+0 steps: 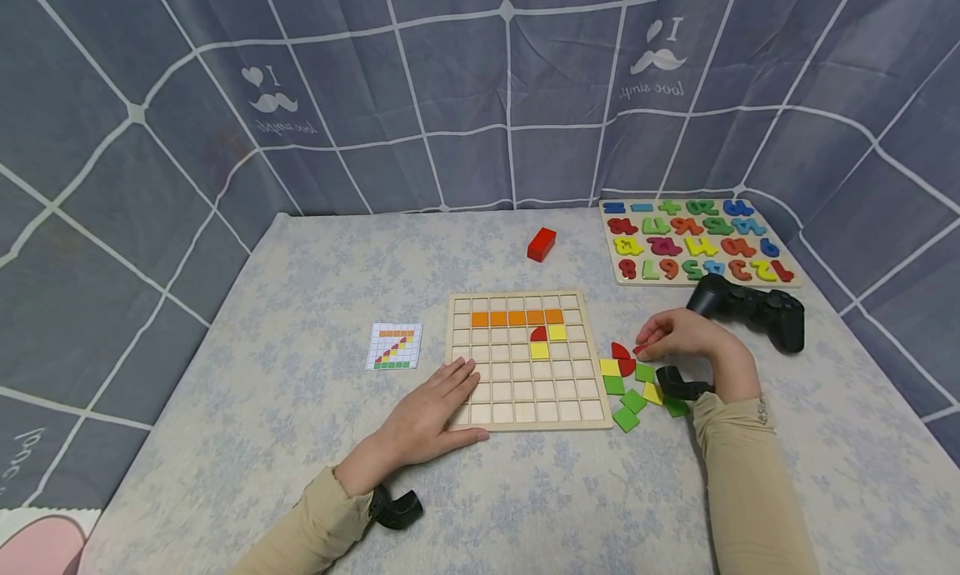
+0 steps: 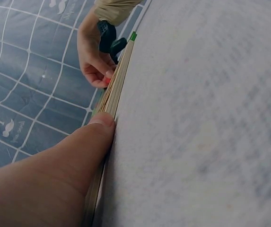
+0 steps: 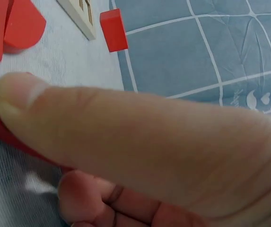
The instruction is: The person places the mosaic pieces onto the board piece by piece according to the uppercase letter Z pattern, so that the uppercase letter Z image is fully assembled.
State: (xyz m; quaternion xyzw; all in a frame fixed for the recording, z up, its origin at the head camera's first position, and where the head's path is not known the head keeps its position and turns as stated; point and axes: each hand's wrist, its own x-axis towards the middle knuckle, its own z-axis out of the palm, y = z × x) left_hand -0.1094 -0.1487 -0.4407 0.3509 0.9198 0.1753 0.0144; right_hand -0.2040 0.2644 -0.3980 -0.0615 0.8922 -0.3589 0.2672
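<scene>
A wooden grid board lies on the table. It holds a row of orange square tiles, a red quarter-circle tile and two yellow squares, one of them a yellow tile under the red. My left hand rests with straight fingers on the board's lower left corner, thumb along its front edge. Right of the board, my right hand pinches a red tile between thumb and finger, close over the table. Around it lie loose red quarter-circle tiles, green squares and yellow squares.
A printed pattern card lies left of the board. Behind the board is a red block. At the back right stand a number puzzle board and a black game controller, the latter just beyond my right hand. Grey checked cloth hangs behind the table.
</scene>
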